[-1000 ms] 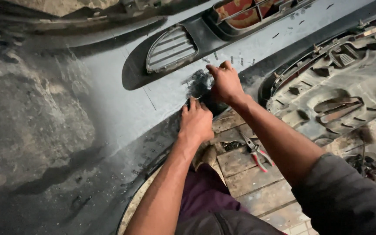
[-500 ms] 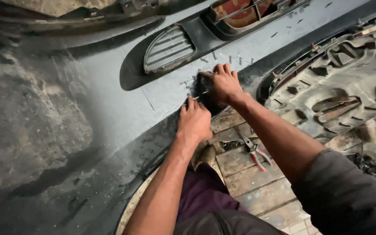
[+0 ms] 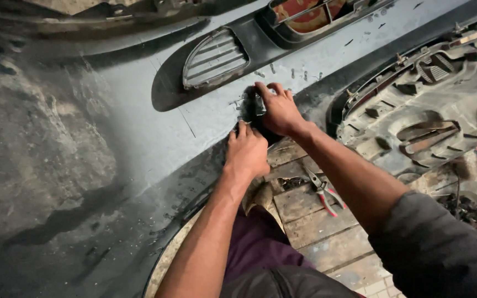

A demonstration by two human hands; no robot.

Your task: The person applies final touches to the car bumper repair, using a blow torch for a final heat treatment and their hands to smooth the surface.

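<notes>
Your right hand [image 3: 279, 113] is curled over a small dark block [image 3: 255, 105], fingers bent down across its top and pressing it against the grey-blue painted plastic car bumper [image 3: 139, 132]. Whether that block is a sanding pad or some other tool cannot be told, since your fingers cover most of it. Your left hand [image 3: 247, 152] lies just below and to the left of the right one, fingers loosely bent with the tips touching the bumper's lower edge beside the block; it grips nothing that shows.

Above and to the left of your right hand sits a ribbed oval grey vent [image 3: 213, 58] set in a dark recessed strip of the bumper. To the right of your right forearm lies a second, unpainted black plastic bumper shell [image 3: 426, 110], inner side up. Below your right wrist, on the worn wooden plank floor [image 3: 316, 226], rest red-handled pliers [image 3: 324, 190], near your forearm but apart from it.
</notes>
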